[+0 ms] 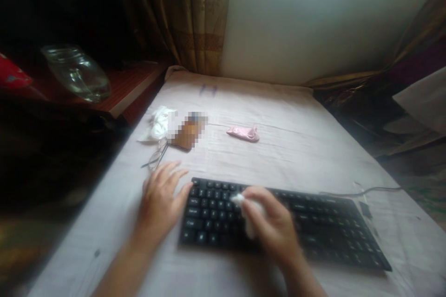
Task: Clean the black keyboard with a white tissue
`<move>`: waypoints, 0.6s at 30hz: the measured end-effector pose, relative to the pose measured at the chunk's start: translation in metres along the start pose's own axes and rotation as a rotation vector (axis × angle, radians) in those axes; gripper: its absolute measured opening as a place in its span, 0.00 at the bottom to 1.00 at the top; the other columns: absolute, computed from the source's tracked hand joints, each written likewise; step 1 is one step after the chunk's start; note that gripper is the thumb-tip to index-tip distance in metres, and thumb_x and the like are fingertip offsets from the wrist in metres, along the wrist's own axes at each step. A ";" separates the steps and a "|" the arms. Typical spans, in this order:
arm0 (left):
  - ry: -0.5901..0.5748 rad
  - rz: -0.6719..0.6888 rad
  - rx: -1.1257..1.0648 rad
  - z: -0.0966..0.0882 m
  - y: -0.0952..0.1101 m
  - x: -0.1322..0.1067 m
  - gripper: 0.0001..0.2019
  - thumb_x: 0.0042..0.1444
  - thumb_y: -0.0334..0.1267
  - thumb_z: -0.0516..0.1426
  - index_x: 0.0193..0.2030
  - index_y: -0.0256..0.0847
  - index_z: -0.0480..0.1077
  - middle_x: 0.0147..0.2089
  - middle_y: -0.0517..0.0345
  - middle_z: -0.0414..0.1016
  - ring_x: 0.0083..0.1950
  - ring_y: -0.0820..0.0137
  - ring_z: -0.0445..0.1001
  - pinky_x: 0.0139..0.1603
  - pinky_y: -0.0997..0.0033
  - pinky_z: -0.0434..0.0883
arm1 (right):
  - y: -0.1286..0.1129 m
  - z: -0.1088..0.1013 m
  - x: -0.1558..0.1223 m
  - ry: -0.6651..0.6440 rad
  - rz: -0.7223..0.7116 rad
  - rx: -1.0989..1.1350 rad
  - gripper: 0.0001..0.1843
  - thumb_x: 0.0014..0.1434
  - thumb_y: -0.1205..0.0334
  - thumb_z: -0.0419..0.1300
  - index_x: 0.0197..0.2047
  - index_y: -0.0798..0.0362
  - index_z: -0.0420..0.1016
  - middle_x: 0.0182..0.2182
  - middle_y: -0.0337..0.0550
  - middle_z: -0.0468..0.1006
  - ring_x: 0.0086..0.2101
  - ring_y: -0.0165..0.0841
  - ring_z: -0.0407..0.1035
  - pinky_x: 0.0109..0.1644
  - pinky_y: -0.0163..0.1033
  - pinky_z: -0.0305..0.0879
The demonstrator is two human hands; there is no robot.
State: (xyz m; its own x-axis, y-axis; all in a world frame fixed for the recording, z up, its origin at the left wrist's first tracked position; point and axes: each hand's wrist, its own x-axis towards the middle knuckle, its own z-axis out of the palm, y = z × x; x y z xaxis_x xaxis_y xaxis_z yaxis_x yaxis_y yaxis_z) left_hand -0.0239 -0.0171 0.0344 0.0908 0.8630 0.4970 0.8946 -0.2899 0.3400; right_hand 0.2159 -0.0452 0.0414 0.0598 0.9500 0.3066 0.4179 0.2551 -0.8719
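Observation:
A black computer keyboard (324, 222) lies across the near part of the cloth-covered table. Over its left half, my right hand (273, 222) pinches a crumpled white tissue (251, 222), whose tip is at the keys. My left hand (162, 197) rests beside the keyboard's left end, fingers spread, with the thumb at the upper left corner. Nothing shows in that hand. Parts of the middle keys are hidden behind my right hand and the tissue.
Beyond my left hand lie eyeglasses (158, 154), a wad of white tissue (160, 123) and a brown, partly pixelated item (186, 137). A small pink pouch (243, 133) sits mid-table. A cable (372, 190) runs off right. A glass jar (78, 74) stands on a wooden surface (134, 83) at left.

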 end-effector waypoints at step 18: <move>-0.430 0.009 -0.907 0.000 0.052 -0.014 0.16 0.65 0.40 0.54 0.57 0.47 0.73 0.44 0.54 0.80 0.43 0.68 0.78 0.46 0.69 0.75 | -0.009 0.006 -0.004 -0.139 0.011 0.062 0.10 0.64 0.56 0.55 0.34 0.50 0.73 0.22 0.37 0.76 0.20 0.29 0.69 0.22 0.32 0.67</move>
State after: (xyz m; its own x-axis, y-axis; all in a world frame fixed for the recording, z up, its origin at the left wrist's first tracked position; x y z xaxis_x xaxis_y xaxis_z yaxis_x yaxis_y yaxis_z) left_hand 0.0210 -0.0445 0.0454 0.4066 0.8836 0.2323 0.2375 -0.3478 0.9070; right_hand 0.2066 -0.0502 0.0454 -0.0635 0.9674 0.2453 0.3609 0.2514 -0.8981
